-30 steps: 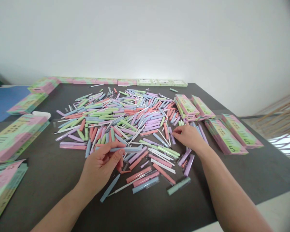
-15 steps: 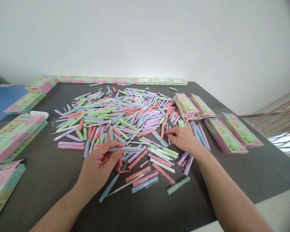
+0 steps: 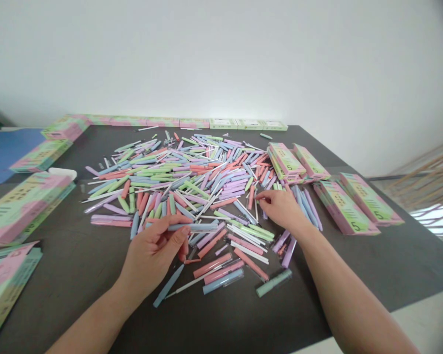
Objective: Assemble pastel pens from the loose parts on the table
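Observation:
My left hand [image 3: 162, 246] pinches a light blue pen [image 3: 201, 227] between thumb and fingers, held level above the near side of the pile. My right hand [image 3: 280, 209] reaches into the right side of the pile with its fingers drawn together, close to a red pen barrel [image 3: 251, 196]. Whatever sits between those fingertips is too small or hidden to name. Below my hands lie a loose blue barrel [image 3: 169, 286], a blue pen with a clear cap [image 3: 221, 281], a grey-green pen [image 3: 273, 283] and several white refills [image 3: 249, 251].
A wide heap of pastel pen parts [image 3: 177, 169] covers the middle of the dark table [image 3: 358, 275]. Printed boxes [image 3: 349, 209] stand at the right. More boxes line the left [image 3: 27, 206] and back [image 3: 194, 123] edges, below a white wall.
The view has shifted very slightly. My left hand keeps its hold on the blue pen, and my right hand has barely moved, its fingers still low at the pile.

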{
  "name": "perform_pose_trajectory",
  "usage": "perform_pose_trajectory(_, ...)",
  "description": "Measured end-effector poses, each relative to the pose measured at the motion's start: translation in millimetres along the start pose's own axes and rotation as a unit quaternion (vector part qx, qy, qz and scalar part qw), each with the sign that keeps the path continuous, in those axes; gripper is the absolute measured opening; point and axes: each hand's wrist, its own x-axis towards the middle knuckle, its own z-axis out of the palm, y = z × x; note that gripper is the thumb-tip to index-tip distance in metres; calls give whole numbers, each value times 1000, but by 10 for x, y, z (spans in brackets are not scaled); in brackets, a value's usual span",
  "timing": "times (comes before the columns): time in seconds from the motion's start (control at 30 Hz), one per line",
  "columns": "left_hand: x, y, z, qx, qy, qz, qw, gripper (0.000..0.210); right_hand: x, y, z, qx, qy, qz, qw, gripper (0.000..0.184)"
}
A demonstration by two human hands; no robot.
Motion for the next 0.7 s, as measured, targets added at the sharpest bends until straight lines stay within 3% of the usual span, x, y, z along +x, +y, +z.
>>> perform_pose_trajectory(0.23, 38, -66, -46, 16, -16, 7, 1000, 20, 111, 78, 3, -5, 51, 14, 999, 32)
perform_pose_trajectory(0.7, 26, -52, -32, -9, -27, 22, 999, 15, 210, 86, 123, -7, 34, -10, 999, 32)
